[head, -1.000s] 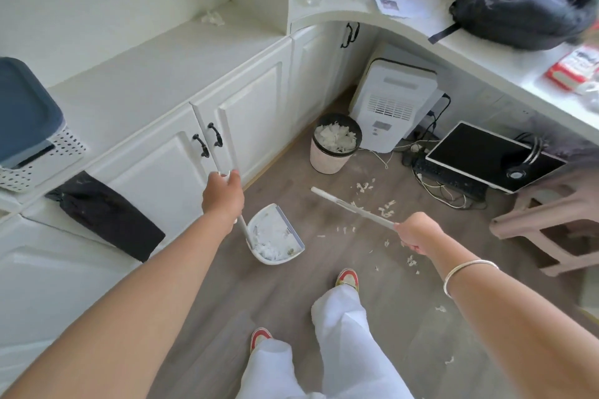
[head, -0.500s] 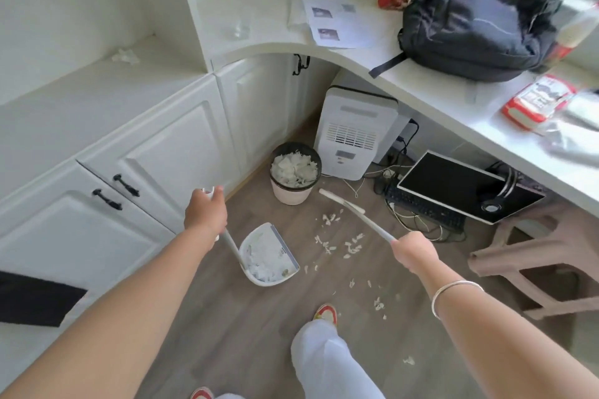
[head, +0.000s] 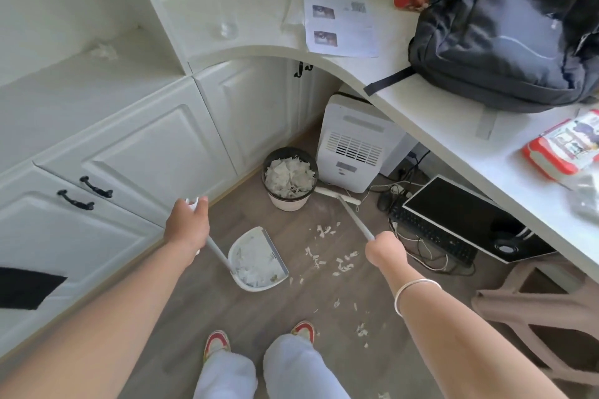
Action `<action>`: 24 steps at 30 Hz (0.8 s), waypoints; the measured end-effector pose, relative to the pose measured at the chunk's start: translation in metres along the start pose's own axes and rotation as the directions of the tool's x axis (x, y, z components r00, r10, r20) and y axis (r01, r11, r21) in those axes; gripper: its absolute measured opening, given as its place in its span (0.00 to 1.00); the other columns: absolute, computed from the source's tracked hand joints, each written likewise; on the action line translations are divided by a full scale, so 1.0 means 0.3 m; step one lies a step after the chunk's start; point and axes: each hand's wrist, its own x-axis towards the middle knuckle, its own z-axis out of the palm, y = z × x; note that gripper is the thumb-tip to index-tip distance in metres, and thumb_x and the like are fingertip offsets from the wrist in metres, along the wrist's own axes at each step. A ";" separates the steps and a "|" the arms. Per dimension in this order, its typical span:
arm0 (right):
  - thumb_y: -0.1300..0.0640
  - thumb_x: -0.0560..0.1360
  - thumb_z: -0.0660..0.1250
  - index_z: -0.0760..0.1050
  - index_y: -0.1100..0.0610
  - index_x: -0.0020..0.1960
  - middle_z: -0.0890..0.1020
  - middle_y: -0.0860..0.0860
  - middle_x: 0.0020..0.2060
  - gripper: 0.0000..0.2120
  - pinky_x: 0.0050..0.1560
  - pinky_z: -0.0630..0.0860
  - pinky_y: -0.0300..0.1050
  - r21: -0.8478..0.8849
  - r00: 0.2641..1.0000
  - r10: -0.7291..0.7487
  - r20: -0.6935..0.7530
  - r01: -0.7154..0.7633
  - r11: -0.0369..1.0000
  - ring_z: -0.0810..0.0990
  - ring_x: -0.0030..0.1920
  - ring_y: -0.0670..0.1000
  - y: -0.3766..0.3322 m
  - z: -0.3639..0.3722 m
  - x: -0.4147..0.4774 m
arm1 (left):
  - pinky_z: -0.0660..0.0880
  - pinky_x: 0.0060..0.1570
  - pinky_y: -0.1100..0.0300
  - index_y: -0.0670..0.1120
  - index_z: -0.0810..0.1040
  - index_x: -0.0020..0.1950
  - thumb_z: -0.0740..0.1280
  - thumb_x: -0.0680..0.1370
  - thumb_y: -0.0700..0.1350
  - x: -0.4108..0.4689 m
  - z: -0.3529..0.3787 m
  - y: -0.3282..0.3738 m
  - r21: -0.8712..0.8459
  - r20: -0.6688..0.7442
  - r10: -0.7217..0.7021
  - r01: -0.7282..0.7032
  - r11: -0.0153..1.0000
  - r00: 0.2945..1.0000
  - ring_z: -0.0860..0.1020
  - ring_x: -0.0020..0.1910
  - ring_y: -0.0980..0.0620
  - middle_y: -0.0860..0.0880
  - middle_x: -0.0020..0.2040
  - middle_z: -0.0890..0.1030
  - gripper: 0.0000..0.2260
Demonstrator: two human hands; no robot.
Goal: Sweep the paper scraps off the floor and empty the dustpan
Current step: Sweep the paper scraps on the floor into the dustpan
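Note:
My left hand point(head: 188, 225) grips the long white handle of a white dustpan point(head: 257, 258), which sits on the wooden floor with paper scraps inside. My right hand point(head: 384, 248) is closed on the white handle of a broom point(head: 351, 214); its head lies on the floor beside the bin, in front of a white appliance. White paper scraps point(head: 327, 251) are scattered on the floor between the dustpan and my right hand, and more lie nearer my feet. A round waste bin point(head: 289, 202) with a black liner stands ahead, heaped with paper scraps.
White cabinets point(head: 136, 152) with black handles run along the left. A white appliance point(head: 353, 142) stands behind the bin. A keyboard, monitor point(head: 460, 217) and tangled cables lie on the floor under the curved desk. A pinkish stool point(head: 534, 317) stands at right. My feet are below.
The view has shifted towards the bin. The broom head has swung out and down to the floor beside the bin. The dustpan has stayed low on the floor, held by my left hand.

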 end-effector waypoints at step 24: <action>0.63 0.76 0.60 0.70 0.63 0.66 0.80 0.58 0.53 0.18 0.56 0.79 0.52 -0.196 0.996 0.029 0.086 -0.012 0.980 0.81 0.53 0.59 -0.070 -0.047 0.070 | 0.65 0.28 0.60 0.39 0.68 0.68 0.58 0.82 0.53 -0.008 0.049 0.088 -0.091 0.049 0.000 0.004 0.996 0.999 0.69 0.27 0.47 0.47 0.37 0.72 0.21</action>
